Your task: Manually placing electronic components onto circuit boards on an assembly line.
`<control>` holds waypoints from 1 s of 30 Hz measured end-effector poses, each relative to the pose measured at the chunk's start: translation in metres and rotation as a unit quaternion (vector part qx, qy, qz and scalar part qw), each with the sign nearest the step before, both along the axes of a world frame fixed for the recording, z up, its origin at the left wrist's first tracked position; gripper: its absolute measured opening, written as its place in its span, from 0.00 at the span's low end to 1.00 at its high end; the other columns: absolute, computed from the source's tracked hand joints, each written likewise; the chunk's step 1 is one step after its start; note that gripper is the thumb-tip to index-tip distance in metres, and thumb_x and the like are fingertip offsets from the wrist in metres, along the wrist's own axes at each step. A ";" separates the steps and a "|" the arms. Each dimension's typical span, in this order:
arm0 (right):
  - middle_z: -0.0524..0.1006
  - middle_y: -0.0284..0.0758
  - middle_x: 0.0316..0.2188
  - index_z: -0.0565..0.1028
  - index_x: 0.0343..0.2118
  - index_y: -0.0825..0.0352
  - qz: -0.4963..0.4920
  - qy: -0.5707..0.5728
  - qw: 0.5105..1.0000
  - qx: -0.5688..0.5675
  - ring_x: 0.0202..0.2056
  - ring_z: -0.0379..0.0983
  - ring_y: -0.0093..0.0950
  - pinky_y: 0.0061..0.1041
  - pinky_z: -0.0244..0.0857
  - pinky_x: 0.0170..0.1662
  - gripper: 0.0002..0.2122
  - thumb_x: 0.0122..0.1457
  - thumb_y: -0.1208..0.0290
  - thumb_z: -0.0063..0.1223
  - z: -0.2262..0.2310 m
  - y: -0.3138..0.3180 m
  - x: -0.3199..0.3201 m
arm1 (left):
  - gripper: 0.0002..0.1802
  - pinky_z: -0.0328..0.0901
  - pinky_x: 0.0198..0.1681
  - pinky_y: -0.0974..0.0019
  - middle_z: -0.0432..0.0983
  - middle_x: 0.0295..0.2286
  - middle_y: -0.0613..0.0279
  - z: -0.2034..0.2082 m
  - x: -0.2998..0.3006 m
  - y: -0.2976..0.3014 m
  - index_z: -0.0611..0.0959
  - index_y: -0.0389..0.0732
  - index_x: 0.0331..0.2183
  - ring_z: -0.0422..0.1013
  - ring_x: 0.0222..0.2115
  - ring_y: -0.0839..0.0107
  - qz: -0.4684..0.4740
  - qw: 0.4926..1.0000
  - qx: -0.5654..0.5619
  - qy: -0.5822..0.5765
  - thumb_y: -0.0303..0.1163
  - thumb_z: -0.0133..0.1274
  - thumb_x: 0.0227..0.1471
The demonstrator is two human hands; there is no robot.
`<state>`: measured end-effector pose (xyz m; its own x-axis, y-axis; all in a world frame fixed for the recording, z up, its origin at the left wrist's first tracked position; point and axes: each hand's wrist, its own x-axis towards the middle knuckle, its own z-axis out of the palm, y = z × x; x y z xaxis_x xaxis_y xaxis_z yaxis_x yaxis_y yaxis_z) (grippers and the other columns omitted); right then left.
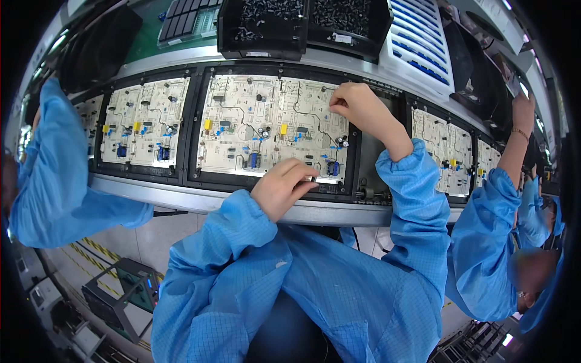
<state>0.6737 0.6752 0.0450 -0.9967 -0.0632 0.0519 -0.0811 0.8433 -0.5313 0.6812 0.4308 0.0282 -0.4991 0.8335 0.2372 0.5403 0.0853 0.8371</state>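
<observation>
In front of me a pale circuit board panel (242,145) lies in a black carrier frame (192,130). It bears yellow, blue and black parts. My left hand (281,189) is over the panel's near edge, thumb and forefinger pinched on a small dark component (315,179). At the panel's far right corner, my right hand (365,112) has its fingertips pressed together, pointing down at the board. Whatever may be between those fingertips is hidden.
Beyond the line stand two black bins (263,27) of small dark parts. Right of them is a white tray (420,42) with blue rows. More boards (145,121) sit in frames on either side. Co-workers in blue sleeves (57,157) are close at left and right (484,236).
</observation>
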 end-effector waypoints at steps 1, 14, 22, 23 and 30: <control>0.73 0.41 0.21 0.74 0.24 0.72 -0.003 -0.001 1.000 -0.002 0.24 0.70 0.35 0.26 0.65 0.29 0.05 0.43 0.76 0.54 -0.002 -0.001 0.002 | 0.12 0.65 0.30 0.70 0.70 0.25 0.60 0.001 -0.002 0.002 0.76 0.38 0.31 0.68 0.27 0.67 -0.003 1.000 -0.002 -0.001 0.23 0.57 0.38; 0.74 0.37 0.26 0.73 0.34 0.66 -0.340 0.308 0.877 0.144 0.29 0.70 0.31 0.26 0.63 0.34 0.11 0.49 0.67 0.51 0.009 0.155 -0.011 | 0.11 0.53 0.38 0.68 0.71 0.30 0.74 0.001 -0.001 0.023 0.78 0.47 0.28 0.65 0.35 0.74 -0.001 0.970 -0.091 0.226 0.29 0.57 0.34; 0.70 0.41 0.30 0.74 0.32 0.63 -0.345 0.298 0.866 0.206 0.35 0.67 0.37 0.31 0.62 0.39 0.10 0.47 0.65 0.52 -0.018 0.175 -0.018 | 0.11 0.52 0.38 0.68 0.71 0.30 0.74 0.006 -0.005 0.024 0.78 0.48 0.28 0.65 0.35 0.74 -0.004 0.966 -0.108 0.235 0.29 0.57 0.35; 0.70 0.41 0.29 0.74 0.31 0.64 -0.329 0.311 0.864 0.222 0.33 0.68 0.35 0.30 0.63 0.37 0.09 0.47 0.66 0.52 -0.017 0.177 -0.018 | 0.11 0.52 0.38 0.68 0.71 0.30 0.74 0.006 -0.004 0.024 0.78 0.48 0.28 0.65 0.35 0.74 -0.003 0.966 -0.110 0.236 0.29 0.57 0.35; 0.69 0.41 0.28 0.73 0.31 0.63 -0.253 0.309 0.895 0.198 0.34 0.65 0.38 0.31 0.59 0.39 0.12 0.45 0.64 0.57 -0.012 0.184 -0.008 | 0.11 0.55 0.36 0.67 0.71 0.29 0.73 0.000 0.007 0.030 0.77 0.46 0.27 0.66 0.35 0.76 0.011 0.917 -0.120 0.379 0.33 0.54 0.33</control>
